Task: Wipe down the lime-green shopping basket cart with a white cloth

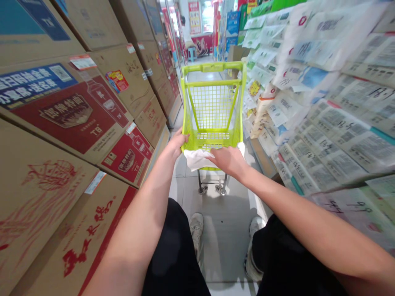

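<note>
A lime-green shopping cart [212, 84] with a grid basket stands upright on the tiled floor in front of me, its wheels showing below. My left hand [178, 142] is wrapped round the basket's near left corner. A white cloth [196, 159] lies against the near edge of the basket and hangs down a little on the left. My right hand [227, 159] presses on this cloth at the near edge, its fingers bent over it and partly hidden. Another bit of white shows at the near right corner.
Stacked cardboard boxes [68, 109] line the left side. Shelves of white paper packs [336, 139] rise on the right. The tiled aisle [225, 230] runs between them, with my shoes on it. A blue stool [191, 52] and a partly seen person are far ahead.
</note>
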Demonstrator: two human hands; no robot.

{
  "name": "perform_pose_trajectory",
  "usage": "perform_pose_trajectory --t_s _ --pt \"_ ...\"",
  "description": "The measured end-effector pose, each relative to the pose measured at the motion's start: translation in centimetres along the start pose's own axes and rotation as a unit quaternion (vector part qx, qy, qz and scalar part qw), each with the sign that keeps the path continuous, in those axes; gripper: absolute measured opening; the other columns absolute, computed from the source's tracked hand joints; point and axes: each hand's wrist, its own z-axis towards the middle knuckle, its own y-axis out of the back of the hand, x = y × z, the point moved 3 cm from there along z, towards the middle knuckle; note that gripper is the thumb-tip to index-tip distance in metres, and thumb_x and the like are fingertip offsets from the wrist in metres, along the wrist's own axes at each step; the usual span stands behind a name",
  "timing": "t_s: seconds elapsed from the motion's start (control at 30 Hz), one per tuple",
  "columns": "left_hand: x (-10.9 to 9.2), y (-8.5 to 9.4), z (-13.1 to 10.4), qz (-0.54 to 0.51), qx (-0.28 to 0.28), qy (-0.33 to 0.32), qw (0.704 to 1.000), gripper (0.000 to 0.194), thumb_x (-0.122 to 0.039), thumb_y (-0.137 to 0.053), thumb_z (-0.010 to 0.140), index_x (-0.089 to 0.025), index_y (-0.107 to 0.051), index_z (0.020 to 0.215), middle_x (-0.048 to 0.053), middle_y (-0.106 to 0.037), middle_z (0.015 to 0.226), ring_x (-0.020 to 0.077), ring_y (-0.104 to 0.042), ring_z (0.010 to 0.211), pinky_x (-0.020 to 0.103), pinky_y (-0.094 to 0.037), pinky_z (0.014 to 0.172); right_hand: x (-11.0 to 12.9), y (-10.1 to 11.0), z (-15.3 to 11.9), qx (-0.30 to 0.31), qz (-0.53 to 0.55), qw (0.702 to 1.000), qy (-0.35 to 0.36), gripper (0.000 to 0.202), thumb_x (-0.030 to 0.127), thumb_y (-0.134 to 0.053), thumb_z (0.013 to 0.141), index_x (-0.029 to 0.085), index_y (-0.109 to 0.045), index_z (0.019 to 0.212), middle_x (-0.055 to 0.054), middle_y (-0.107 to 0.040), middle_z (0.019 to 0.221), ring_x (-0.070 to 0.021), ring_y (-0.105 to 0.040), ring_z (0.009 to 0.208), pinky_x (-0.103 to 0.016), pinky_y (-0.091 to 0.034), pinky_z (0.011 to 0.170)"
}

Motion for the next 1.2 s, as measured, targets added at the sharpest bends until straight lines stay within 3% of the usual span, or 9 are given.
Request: perform_pose_trajectory --t_s 0.13,0.27,0.37,0.47,0.57,0.73,0.97,1.07,1.2 --pt "0.0 0.1 -0.1 0.004 -0.034 -0.007 0.999 0.056 -0.013 -0.063 0.054 -0.022 -0.069 0.109 0.002 -0.076 0.085 0.0294 -0.077 0.096 0.043 -0.064 0.086 -0.8 0.2 -0.8 0.008 -0.003 1.000 -0.005 0.049 0.058 -0.042 0.106 0.021 -0.074 0.113 -0.014 -0.079 0.095 -0.0298 -0.076 0.089 -0.031 -0.047 0.070" --pt "0.1 -2.5 -2.5 -0.017 -0.071 -0.020 0.997 0.050 -0.014 -0.060 0.054 -0.020 -0.066 0.103 0.003 -0.078 0.088 0.0297 -0.075 0.101 0.040 -0.063 0.086 -0.3 0.2 -1.0 0.016 -0.004 1.000 -0.006 0.051 0.060 -0.041 0.106 0.022 -0.074 0.108 -0.013 -0.079 0.093 -0.0303 -0.076 0.086 -0.032 -0.047 0.067" --pt "0.1 -4.9 -4.8 -0.039 -0.038 -0.056 0.997 0.052 -0.015 -0.060 0.054 -0.020 -0.063 0.106 0.004 -0.078 0.093 0.0293 -0.074 0.104 0.038 -0.061 0.088 1.1 0.0 -0.8 0.000 -0.004 1.000 0.026 0.051 0.057 -0.038 0.108 0.021 -0.074 0.109 -0.013 -0.078 0.091 -0.0302 -0.076 0.085 -0.032 -0.047 0.066" --pt "0.3 -6.0 -5.9 -0.052 -0.012 -0.061 0.997 0.058 -0.014 -0.059 0.055 -0.021 -0.063 0.112 0.003 -0.079 0.097 0.0282 -0.074 0.104 0.037 -0.060 0.088 2.3 -0.1 -0.6 -0.014 -0.003 0.999 0.042 0.049 0.053 -0.038 0.109 0.020 -0.073 0.109 -0.013 -0.078 0.088 -0.0296 -0.076 0.082 -0.032 -0.047 0.064" --pt "0.6 -5.6 -5.1 -0.056 0.004 -0.047 0.997 0.061 -0.012 -0.058 0.054 -0.020 -0.063 0.113 0.002 -0.079 0.098 0.0271 -0.074 0.103 0.036 -0.060 0.088 2.4 0.0 -0.6 -0.012 0.002 0.999 0.032 0.047 0.054 -0.039 0.108 0.021 -0.073 0.110 -0.013 -0.078 0.087 -0.0288 -0.076 0.082 -0.032 -0.047 0.065" --pt "0.9 -3.1 -2.0 -0.062 -0.024 0.010 0.998 0.060 -0.006 -0.056 0.049 -0.020 -0.066 0.106 0.001 -0.077 0.088 0.0275 -0.075 0.097 0.039 -0.061 0.086 0.7 0.5 -1.0 -0.007 0.003 1.000 0.015 0.043 0.052 -0.044 0.108 0.021 -0.073 0.112 -0.013 -0.079 0.096 -0.0308 -0.076 0.088 -0.033 -0.048 0.067" --pt "0.5 -0.5 0.1 -0.055 -0.037 -0.001 0.998 0.056 -0.004 -0.056 0.048 -0.021 -0.070 0.100 0.001 -0.075 0.082 0.0266 -0.075 0.092 0.037 -0.063 0.079 -1.8 0.7 -1.7 0.008 0.002 1.000 -0.005 0.039 0.051 -0.048 0.106 0.022 -0.073 0.109 -0.013 -0.079 0.098 -0.0311 -0.076 0.090 -0.032 -0.046 0.068" --pt "0.6 -0.9 -0.7 -0.053 -0.072 -0.006 0.996 0.051 -0.007 -0.059 0.051 -0.020 -0.070 0.100 0.002 -0.075 0.082 0.0269 -0.075 0.090 0.037 -0.062 0.077 -1.7 0.5 -1.9 0.006 -0.002 1.000 -0.002 0.039 0.051 -0.048 0.106 0.021 -0.072 0.108 -0.013 -0.079 0.098 -0.0302 -0.075 0.089 -0.031 -0.045 0.066" --pt "1.0 -3.1 -2.9 -0.079 -0.077 -0.007 0.994 0.054 -0.010 -0.065 0.054 -0.021 -0.068 0.107 0.001 -0.075 0.083 0.0257 -0.075 0.087 0.035 -0.061 0.076 -0.2 0.1 -1.9 -0.008 -0.005 1.000 0.022 0.044 0.052 -0.044 0.108 0.019 -0.072 0.109 -0.013 -0.078 0.095 -0.0297 -0.075 0.086 -0.032 -0.045 0.065"
